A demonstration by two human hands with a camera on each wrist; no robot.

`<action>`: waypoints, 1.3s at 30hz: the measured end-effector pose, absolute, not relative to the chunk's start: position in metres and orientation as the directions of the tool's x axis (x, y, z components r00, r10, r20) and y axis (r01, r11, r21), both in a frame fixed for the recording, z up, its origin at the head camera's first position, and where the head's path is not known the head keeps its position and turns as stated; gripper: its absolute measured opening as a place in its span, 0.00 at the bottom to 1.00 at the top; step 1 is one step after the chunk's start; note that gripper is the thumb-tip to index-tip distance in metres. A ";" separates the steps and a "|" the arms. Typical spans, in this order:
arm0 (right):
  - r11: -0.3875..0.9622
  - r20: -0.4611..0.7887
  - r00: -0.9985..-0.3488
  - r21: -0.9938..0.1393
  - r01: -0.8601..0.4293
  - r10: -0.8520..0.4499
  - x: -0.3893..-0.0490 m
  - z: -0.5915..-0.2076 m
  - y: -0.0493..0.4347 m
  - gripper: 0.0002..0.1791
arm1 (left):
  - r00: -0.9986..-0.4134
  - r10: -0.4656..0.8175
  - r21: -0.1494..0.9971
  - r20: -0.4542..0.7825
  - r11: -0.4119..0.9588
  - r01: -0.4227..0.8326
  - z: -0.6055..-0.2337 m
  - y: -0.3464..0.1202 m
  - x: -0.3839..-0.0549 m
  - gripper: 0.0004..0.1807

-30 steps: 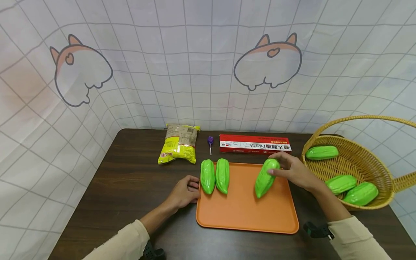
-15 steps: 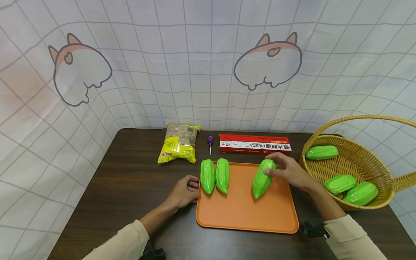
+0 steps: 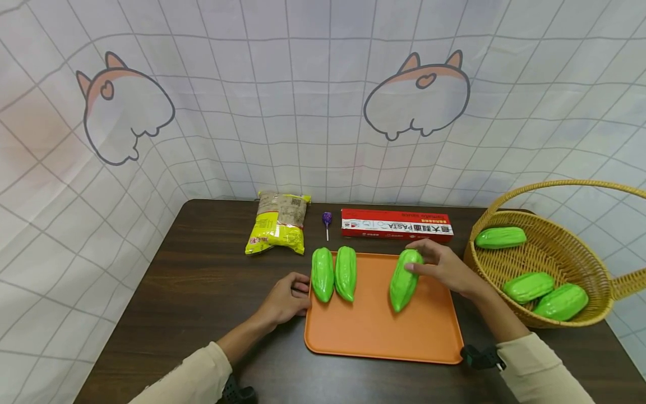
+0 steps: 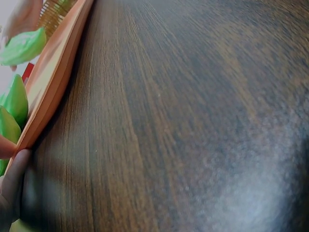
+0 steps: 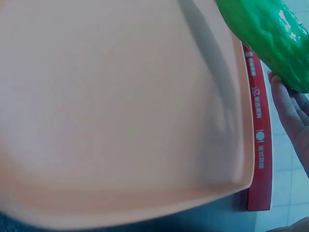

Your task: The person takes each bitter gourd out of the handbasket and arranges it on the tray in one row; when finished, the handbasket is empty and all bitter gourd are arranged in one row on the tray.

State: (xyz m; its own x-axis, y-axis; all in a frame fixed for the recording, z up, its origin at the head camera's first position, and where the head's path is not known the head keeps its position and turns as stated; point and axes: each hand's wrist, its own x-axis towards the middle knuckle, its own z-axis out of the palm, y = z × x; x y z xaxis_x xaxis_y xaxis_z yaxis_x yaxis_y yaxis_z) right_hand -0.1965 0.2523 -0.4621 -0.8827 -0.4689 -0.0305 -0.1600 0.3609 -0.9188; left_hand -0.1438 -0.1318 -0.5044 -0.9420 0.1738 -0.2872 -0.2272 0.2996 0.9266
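My right hand holds a glossy green bitter melon by its upper end, over the right half of the orange tray. Its pointed end faces me. In the right wrist view the melon hangs above the tray and casts a shadow on it. Two more bitter melons, a left one and a right one, lie side by side at the tray's left end. My left hand pinches the tray's left rim; the left wrist view shows a finger against the outer wall.
A wicker basket with a tall handle stands at the right, several bitter melons inside. Behind the tray lie a yellow bag, a purple lollipop and a red pasta box. A gridded curtain closes off the back.
My right hand has carried the bitter melon a little to the left over the tray. The left hand and the other things have stayed in place.
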 end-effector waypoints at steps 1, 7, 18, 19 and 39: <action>0.356 -0.033 -0.881 -0.921 -0.156 -0.473 -0.197 -0.462 0.252 0.25 | -0.942 0.174 0.927 -0.287 0.299 -0.227 -0.505 -0.132 -0.144 0.30; 0.338 -0.028 -0.867 -0.926 -0.165 -0.498 -0.199 -0.464 0.245 0.26 | -0.943 0.175 0.928 -0.282 0.298 -0.222 -0.505 -0.132 -0.144 0.30; 0.377 -0.064 -0.857 -0.913 -0.156 -0.511 -0.203 -0.466 0.232 0.29 | -0.945 0.172 0.928 -0.278 0.303 -0.217 -0.504 -0.132 -0.143 0.29; 0.376 -0.067 -0.856 -0.914 -0.154 -0.513 -0.203 -0.466 0.231 0.29 | -0.945 0.172 0.928 -0.278 0.303 -0.218 -0.504 -0.132 -0.143 0.29; 0.390 -0.100 -0.854 -0.912 -0.126 -0.510 -0.212 -0.472 0.207 0.28 | -0.944 0.180 0.931 -0.276 0.295 -0.216 -0.505 -0.133 -0.143 0.30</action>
State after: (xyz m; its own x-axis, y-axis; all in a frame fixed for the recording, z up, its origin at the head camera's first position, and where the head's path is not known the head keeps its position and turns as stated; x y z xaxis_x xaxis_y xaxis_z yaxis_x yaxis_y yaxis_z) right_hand -0.2116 0.2071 -0.4721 -0.8541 -0.5103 -0.1001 -0.1263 0.3903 -0.9120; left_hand -0.1432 -0.1325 -0.5050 -0.9441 0.1802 -0.2762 -0.2159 0.2954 0.9307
